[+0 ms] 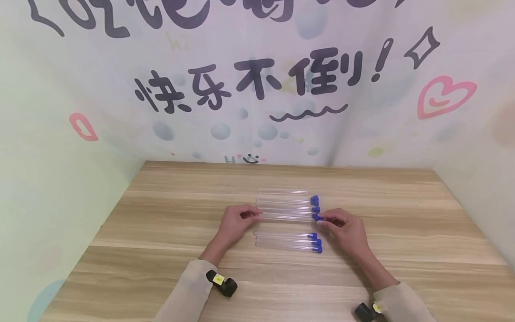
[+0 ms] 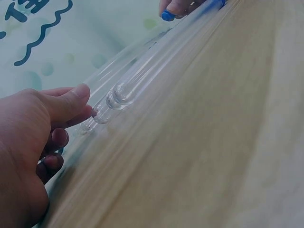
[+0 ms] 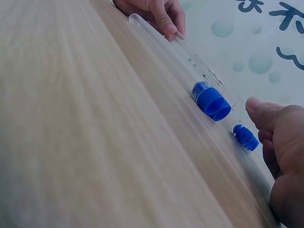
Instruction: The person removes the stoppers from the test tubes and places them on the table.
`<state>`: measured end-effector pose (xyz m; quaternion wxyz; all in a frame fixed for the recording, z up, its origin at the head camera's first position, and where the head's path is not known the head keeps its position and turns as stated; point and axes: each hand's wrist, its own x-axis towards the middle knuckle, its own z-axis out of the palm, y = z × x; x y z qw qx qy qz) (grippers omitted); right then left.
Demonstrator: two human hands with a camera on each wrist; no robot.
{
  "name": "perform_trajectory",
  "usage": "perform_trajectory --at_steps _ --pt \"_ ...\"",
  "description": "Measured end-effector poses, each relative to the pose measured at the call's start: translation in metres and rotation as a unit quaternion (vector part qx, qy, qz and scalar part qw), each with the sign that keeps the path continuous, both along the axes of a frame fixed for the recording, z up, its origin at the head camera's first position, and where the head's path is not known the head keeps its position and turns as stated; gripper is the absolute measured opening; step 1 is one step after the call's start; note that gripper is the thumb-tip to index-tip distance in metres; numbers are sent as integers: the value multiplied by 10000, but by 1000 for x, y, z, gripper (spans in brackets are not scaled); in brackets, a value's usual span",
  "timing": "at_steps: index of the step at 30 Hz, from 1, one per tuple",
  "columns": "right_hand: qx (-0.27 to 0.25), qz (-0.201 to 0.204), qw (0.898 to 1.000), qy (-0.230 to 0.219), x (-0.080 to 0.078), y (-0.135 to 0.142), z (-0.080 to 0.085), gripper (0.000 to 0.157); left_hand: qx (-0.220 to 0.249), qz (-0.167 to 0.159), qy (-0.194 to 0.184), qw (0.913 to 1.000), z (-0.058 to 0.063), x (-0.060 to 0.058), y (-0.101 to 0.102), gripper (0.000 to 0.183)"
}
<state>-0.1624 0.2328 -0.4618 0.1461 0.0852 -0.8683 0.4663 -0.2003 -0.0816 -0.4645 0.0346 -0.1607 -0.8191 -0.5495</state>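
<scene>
Near the middle of the table, my left hand pinches the rounded end of a clear test tube between thumb and fingers. At the tube's other end, my right hand pinches a small blue cap. The right wrist view shows the tube's open rim close to the right thumb; the cap is hidden there by the fingers. Whether cap and rim touch, I cannot tell. Nearer to me lie several test tubes with blue caps on their right ends.
Beyond the hands lie more clear tubes, the farthest showing no cap. More blue caps sit by their right ends. A printed cloth hangs along the back edge of the wooden table.
</scene>
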Motion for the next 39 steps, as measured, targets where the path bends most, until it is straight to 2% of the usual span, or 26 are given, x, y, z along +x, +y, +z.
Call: perform_trajectory --at_steps 4,11,16,20,28,39 --pt "80 76 9999 102 -2 0 -1 17 -22 14 -48 10000 0 1 0 13" --pt "314 26 9994 -114 -3 1 -3 19 -150 35 -88 9998 0 0 1 14" --pt "306 24 9992 -269 -4 0 -3 20 -145 -73 -143 9998 1 0 1 15" --pt "366 -4 9984 -436 -4 0 -2 21 -175 -159 -62 9997 0 -1 1 16" --pt "523 13 9973 -521 -5 0 -3 21 -485 -115 156 9986 -2 -3 0 15" --pt "592 82 9977 -323 -5 1 -5 18 -872 6 312 9957 -5 -5 1 15"
